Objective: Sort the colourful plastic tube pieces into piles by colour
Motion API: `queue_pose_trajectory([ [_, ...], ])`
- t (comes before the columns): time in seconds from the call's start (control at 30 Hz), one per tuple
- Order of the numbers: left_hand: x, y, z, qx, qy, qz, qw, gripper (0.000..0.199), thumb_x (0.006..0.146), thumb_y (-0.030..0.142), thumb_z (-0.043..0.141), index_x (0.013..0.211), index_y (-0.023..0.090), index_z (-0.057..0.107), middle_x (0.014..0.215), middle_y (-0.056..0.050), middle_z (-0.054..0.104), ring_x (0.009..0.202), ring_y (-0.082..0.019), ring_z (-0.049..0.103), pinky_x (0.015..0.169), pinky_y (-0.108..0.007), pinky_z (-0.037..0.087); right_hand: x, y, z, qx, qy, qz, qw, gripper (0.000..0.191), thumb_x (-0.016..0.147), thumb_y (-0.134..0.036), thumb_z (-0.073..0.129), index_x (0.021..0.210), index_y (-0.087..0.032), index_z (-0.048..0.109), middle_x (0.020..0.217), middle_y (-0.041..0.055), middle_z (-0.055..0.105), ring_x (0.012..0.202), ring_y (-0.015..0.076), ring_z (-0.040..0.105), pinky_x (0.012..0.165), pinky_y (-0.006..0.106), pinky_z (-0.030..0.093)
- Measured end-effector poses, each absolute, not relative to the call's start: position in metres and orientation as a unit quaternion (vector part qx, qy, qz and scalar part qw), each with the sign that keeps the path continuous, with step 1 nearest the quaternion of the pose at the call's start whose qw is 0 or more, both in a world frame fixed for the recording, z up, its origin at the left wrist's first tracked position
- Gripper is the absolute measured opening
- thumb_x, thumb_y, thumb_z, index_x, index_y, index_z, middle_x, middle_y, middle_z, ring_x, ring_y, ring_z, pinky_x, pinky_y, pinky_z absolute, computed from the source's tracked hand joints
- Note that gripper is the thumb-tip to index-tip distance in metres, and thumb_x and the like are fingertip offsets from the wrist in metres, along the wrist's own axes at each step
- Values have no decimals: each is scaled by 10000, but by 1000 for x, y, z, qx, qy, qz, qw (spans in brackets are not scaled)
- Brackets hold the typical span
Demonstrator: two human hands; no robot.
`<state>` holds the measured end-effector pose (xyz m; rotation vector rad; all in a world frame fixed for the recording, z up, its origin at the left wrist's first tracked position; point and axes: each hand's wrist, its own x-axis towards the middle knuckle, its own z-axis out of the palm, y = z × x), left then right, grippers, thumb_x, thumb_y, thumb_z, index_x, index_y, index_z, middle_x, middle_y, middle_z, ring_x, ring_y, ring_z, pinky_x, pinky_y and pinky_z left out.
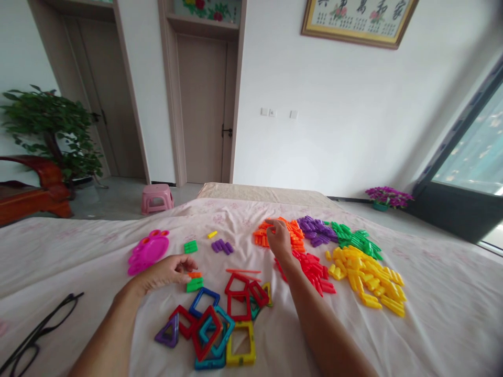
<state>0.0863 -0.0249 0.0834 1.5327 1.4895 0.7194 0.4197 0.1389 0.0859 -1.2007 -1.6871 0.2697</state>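
My left hand [173, 270] has its thumb and fingers closed round an orange piece [195, 275], just above green pieces [194, 285] on the cloth. Over the orange pile [294, 230] is my right hand [280, 236], fingers bent down; whether they hold a piece is too small to tell. Purple [317, 230], green [356, 238], yellow [365, 272] and red [314, 269] piles lie beside it. Farther left are a green group [190, 246], a purple group [222, 246] and one yellow piece [212, 234].
Magnetic frame tiles [207, 335] lie scattered near the front, with thin red sticks [243, 271] behind them. A pink plate [149, 251] is at the left, and black glasses [39, 330] rest at the front left. A pink stool [157, 198] stands beyond the cloth.
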Motion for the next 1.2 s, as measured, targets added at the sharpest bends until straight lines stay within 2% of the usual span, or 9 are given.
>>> queue_pose_trajectory([
  [0.2, 86, -20, 77, 631, 610, 241, 414, 356, 607, 301, 706, 933, 156, 715, 810, -20, 684, 746, -172, 593, 675, -256, 453, 400, 125, 81, -464, -759, 130, 439, 360, 766, -84, 453, 990, -170, 721, 1003, 71, 686, 921, 175, 637, 860, 300, 485],
  [0.33, 94, -8, 64, 621, 643, 270, 358, 343, 618, 377, 711, 874, 148, 706, 786, -43, 694, 764, -205, 627, 664, -275, 462, 389, 115, 80, -451, -773, 141, 423, 344, 775, -69, 474, 986, -185, 720, 1005, 59, 686, 892, 167, 639, 821, 282, 487],
  [0.47, 108, 3, 53, 605, 682, 311, 268, 380, 698, 497, 646, 894, 174, 691, 848, -70, 718, 797, -230, 644, 658, -289, 436, 372, 93, 84, -397, -814, 170, 387, 316, 800, -63, 496, 992, -191, 712, 979, 47, 695, 849, 147, 641, 792, 251, 487],
  [0.57, 115, 7, 50, 601, 693, 322, 236, 419, 729, 568, 601, 909, 201, 692, 859, -57, 731, 794, -231, 656, 654, -287, 436, 358, 72, 85, -328, -874, 164, 319, 256, 867, -137, 522, 1034, -207, 702, 1009, 51, 690, 907, 156, 635, 814, 246, 480],
  [0.7, 116, 7, 50, 606, 690, 324, 228, 454, 735, 611, 582, 917, 212, 701, 910, -46, 743, 843, -220, 673, 687, -268, 460, 342, 55, 81, -277, -929, 93, 226, 261, 907, -240, 550, 1143, -207, 657, 1076, 75, 667, 1026, 194, 591, 897, 288, 457],
  [0.83, 117, 5, 53, 604, 699, 326, 202, 426, 775, 585, 543, 908, 211, 697, 906, -52, 745, 834, -207, 677, 700, -264, 466, 331, 51, 75, -283, -944, 30, 164, 229, 935, -323, 529, 1085, -213, 663, 1036, 84, 652, 1024, 213, 561, 907, 330, 446],
  [1.03, 127, 0, 60, 616, 706, 313, 160, 302, 759, 484, 598, 906, 244, 707, 928, -26, 741, 851, -186, 669, 706, -254, 451, 324, 50, 72, -306, -938, 30, 163, 184, 889, -352, 604, 1001, -230, 683, 1028, 66, 644, 1010, 213, 554, 872, 322, 446],
  [1.2, 130, 1, 61, 617, 714, 303, 137, 287, 771, 474, 582, 895, 245, 704, 932, -34, 736, 857, -199, 663, 756, -278, 451, 325, 53, 67, -329, -911, 105, 227, 178, 814, -288, 675, 979, -222, 671, 984, 41, 682, 937, 192, 599, 821, 272, 444],
])
